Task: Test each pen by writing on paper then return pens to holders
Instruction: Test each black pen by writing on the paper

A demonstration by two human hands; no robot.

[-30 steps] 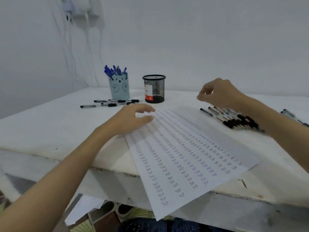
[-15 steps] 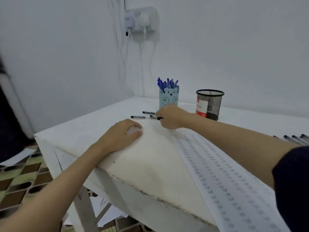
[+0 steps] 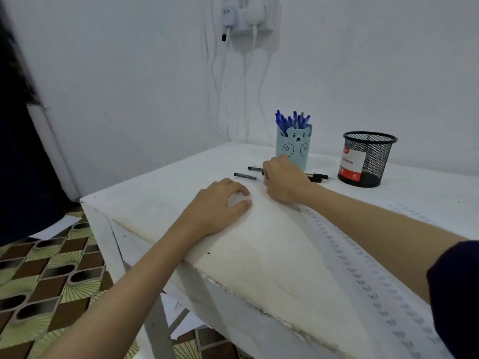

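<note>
A white sheet of paper (image 3: 368, 275) covered in rows of small written words lies across the table (image 3: 160, 182) and hangs over its front edge. My left hand (image 3: 220, 206) rests on the table left of the sheet, fingers loosely bent, holding nothing. My right hand (image 3: 283, 177) lies knuckles up over the loose black pens in front of the blue bear holder (image 3: 294, 147), its fingers curled down onto them. Black pen ends (image 3: 318, 176) stick out to its right. Two more black pens (image 3: 245, 175) lie just left of it. The bear holder is full of blue pens (image 3: 291, 120).
A black mesh holder (image 3: 368, 159) with a red and white label stands right of the bear holder. Chargers and cables (image 3: 243, 19) hang on the wall behind. The table's left corner (image 3: 85, 200) drops to a patterned floor with loose paper sheets (image 3: 51, 226).
My right hand has crossed from the pile of pens at the right to the loose pens by the bear holder. The view has swung left. My left hand stays by the sheet's corner.
</note>
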